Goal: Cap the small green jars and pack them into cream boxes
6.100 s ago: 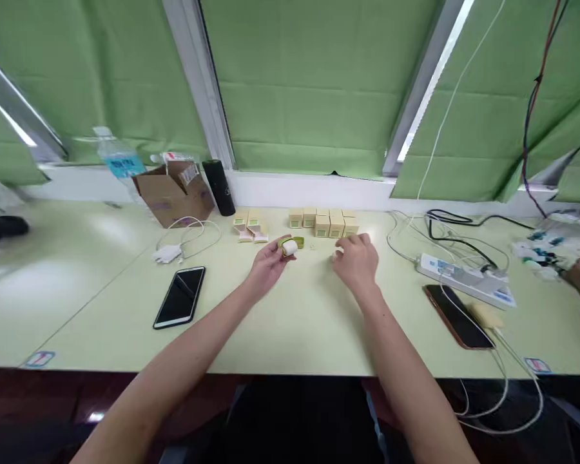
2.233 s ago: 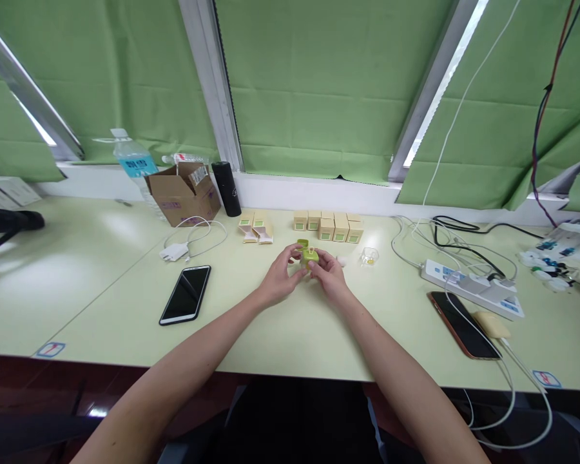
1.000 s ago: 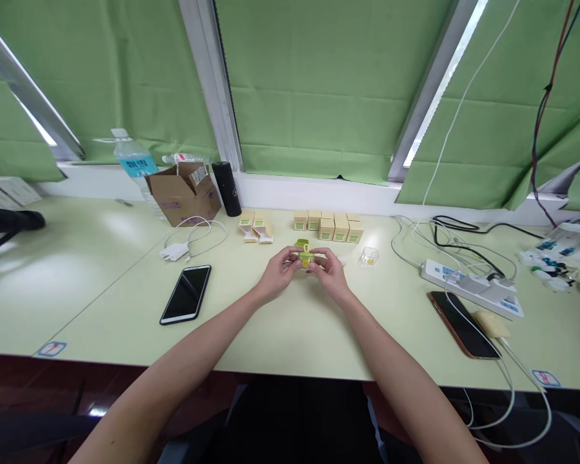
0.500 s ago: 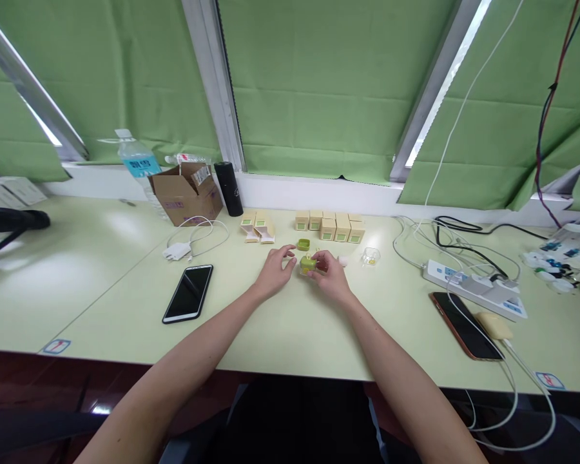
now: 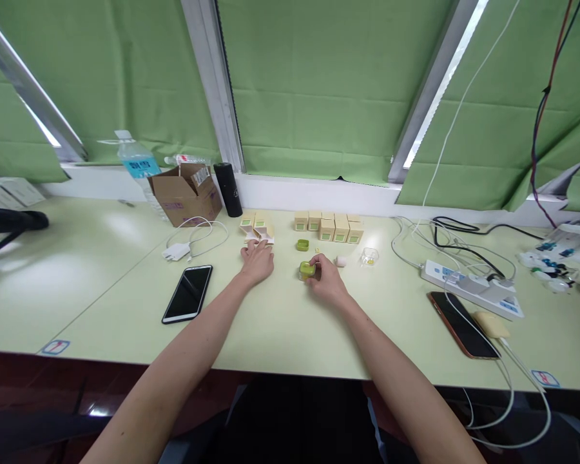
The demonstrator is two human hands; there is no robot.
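Observation:
My right hand [image 5: 327,281] has its thumb and fingers closed on the right side of a small clear container with a green lid [image 5: 306,269], at the tabletop. My left hand [image 5: 258,261] is open, its fingers stretched toward the front flaps of two opened cream paper boxes [image 5: 257,225]; whether they touch is hard to tell. Between the hands and the back row lies a small green tray-like piece [image 5: 302,245]. A small whitish cylinder [image 5: 341,261] stands right of my right hand, and a clear plastic cup [image 5: 368,256] with something yellow inside sits beyond it.
Several closed cream boxes [image 5: 341,229] stand in a row at the back. To the left are a phone [image 5: 188,293], a white charger [image 5: 176,251], a cardboard box [image 5: 186,196] and a black bottle [image 5: 228,189]. A power strip [image 5: 471,287] and another phone [image 5: 464,325] lie right.
My left hand has moved away from the green-lidded container, left and slightly back, to the opened boxes. My right hand stays at the container.

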